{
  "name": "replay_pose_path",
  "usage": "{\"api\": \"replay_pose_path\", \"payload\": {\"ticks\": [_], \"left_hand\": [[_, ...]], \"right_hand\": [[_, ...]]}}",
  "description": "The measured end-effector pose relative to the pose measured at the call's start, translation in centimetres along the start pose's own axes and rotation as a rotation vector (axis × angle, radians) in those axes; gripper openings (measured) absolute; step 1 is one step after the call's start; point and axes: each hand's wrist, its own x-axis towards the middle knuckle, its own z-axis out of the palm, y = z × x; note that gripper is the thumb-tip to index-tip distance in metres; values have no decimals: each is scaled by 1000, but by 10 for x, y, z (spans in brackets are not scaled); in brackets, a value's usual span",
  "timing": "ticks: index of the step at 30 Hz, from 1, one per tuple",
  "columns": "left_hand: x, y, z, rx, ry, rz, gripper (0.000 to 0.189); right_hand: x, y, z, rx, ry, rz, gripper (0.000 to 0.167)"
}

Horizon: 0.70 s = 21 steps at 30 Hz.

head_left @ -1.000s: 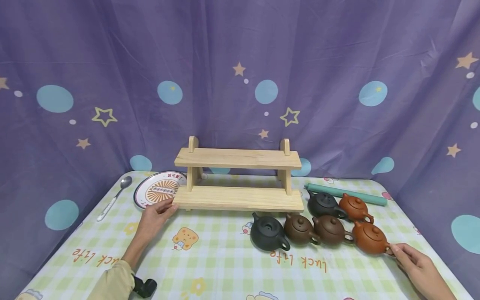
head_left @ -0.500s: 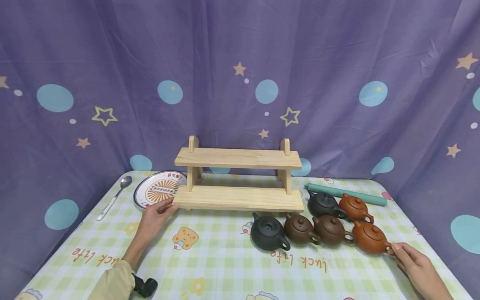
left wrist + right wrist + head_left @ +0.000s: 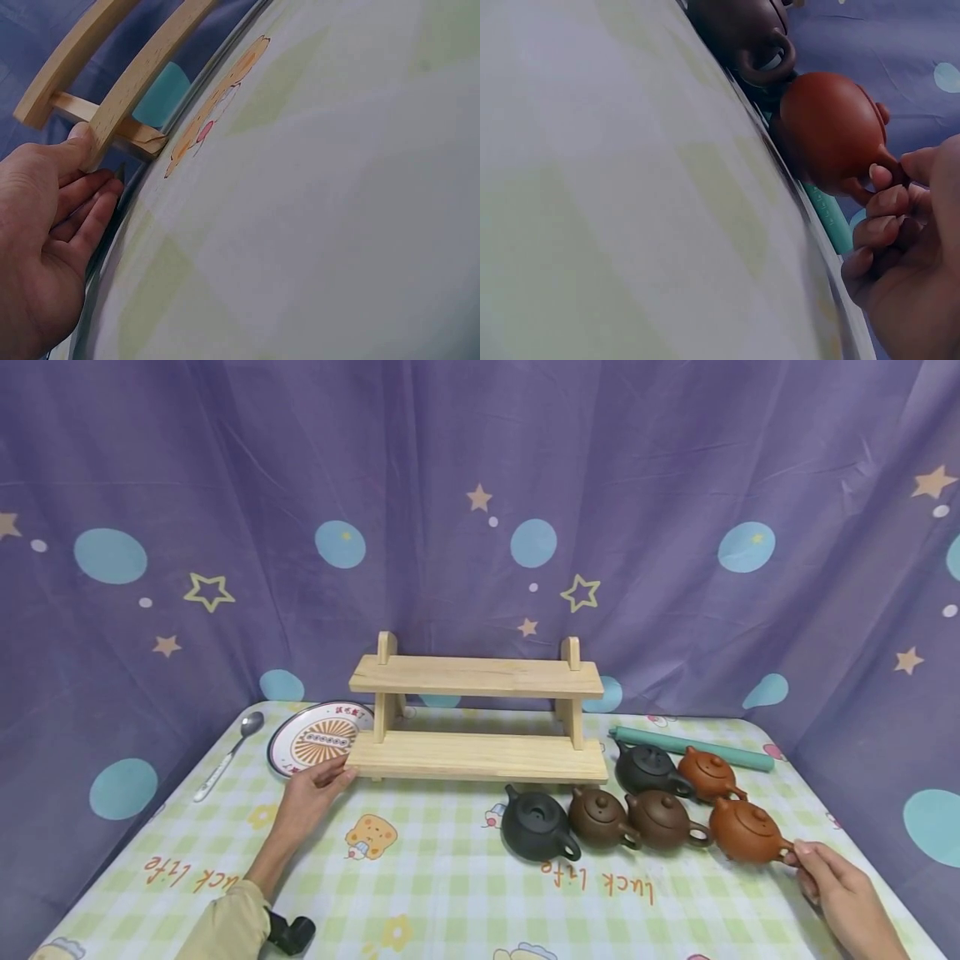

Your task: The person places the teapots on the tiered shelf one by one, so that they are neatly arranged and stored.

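My right hand [image 3: 847,889] pinches the handle of an orange-brown teapot [image 3: 746,832] at the right end of the front row. In the right wrist view, thumb and fingers close round that handle, with the teapot's body [image 3: 832,131] tilted beyond them. My left hand [image 3: 311,797] grips the left end of the lower board of a two-tier wooden shelf [image 3: 480,756]. Seen from the left wrist, the thumb lies on top of the board [image 3: 124,94] and the fingers are beneath it. A dark brown teapot [image 3: 663,820] stands just left of the orange-brown one.
Left of it are a smaller brown teapot [image 3: 600,818] and a black teapot [image 3: 536,827]. Behind stand another black teapot [image 3: 647,770], an orange teapot [image 3: 708,775] and a green rod [image 3: 693,749]. A plate [image 3: 288,739] and a spoon [image 3: 225,764] lie at the left.
The orange-brown teapot has shifted slightly right and up with my right hand, opening a small gap from the dark brown one. My left hand and the shelf have stayed put.
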Motion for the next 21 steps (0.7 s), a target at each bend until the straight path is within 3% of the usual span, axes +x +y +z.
{"api": "replay_pose_path", "payload": {"ticks": [8, 14, 21], "left_hand": [[0, 0, -1, -2, -3, 3, 50], [-1, 0, -2, 5, -2, 2, 51], [-1, 0, -1, 0, -3, 3, 51]], "right_hand": [[0, -8, -5, 21, 20, 7, 35], [4, -20, -7, -49, 8, -48, 34], [9, -31, -3, -16, -12, -92, 32]]}}
